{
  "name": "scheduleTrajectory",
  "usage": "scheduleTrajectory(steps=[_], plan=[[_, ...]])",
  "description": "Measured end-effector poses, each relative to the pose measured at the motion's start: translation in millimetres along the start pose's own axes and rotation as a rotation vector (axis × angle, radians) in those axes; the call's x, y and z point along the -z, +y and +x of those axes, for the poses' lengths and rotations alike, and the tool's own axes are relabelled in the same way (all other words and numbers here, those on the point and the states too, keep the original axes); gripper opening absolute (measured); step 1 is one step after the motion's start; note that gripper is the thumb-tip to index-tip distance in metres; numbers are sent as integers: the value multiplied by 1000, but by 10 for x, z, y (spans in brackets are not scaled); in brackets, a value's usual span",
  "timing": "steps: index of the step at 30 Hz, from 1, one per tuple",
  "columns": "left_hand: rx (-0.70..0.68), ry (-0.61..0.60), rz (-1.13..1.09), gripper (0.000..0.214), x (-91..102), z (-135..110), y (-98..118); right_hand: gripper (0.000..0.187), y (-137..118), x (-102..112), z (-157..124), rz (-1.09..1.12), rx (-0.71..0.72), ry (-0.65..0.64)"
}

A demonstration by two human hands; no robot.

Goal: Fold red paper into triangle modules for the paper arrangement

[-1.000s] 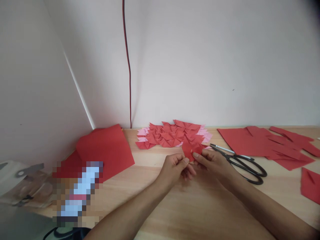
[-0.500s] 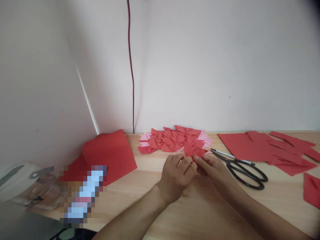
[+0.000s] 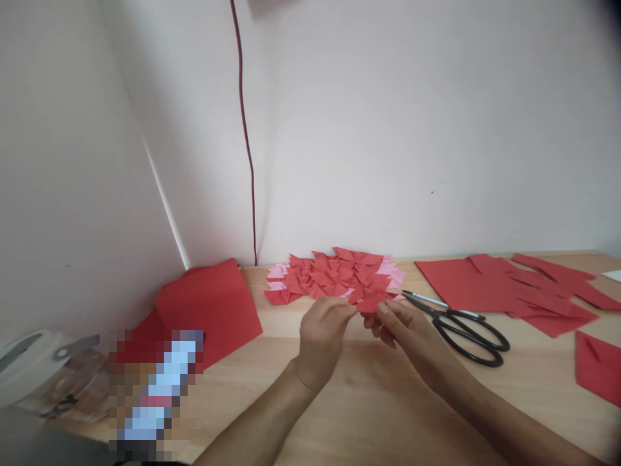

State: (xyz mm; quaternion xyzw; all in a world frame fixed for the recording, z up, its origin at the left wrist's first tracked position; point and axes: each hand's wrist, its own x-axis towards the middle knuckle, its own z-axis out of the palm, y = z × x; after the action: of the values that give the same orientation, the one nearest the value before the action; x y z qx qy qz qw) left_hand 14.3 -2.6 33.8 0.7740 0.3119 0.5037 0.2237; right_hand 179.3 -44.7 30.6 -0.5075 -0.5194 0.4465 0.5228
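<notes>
Red paper piece (image 3: 372,302) over tabletop (image 3: 369,408), seemingly mid-fold. Right hand (image 3: 406,325): grip pinching it; left hand (image 3: 323,340) apparently pinching its left edge, blurry. Folded pile (image 3: 332,275) looks done; flat red sheets (image 3: 466,281) likely left.

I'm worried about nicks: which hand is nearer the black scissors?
Right. The right hand is just left of the black scissors; the left hand is farther left.
</notes>
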Motion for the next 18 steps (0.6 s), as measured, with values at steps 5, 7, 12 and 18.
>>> scheduleTrajectory(steps=[5,7,12,18], plan=[[607,186,-651,16,-74,100,-173,40,-5,90,42,-85,128,191],[728,195,-874,27,-105,100,-225,34,31,137,88,-144,157,280],[860,100,-1038,36,-117,54,-199,21,233,208,182,-354,399,288],[927,66,-1128,37,-94,49,-126,30,247,182,151,-739,829,207]])
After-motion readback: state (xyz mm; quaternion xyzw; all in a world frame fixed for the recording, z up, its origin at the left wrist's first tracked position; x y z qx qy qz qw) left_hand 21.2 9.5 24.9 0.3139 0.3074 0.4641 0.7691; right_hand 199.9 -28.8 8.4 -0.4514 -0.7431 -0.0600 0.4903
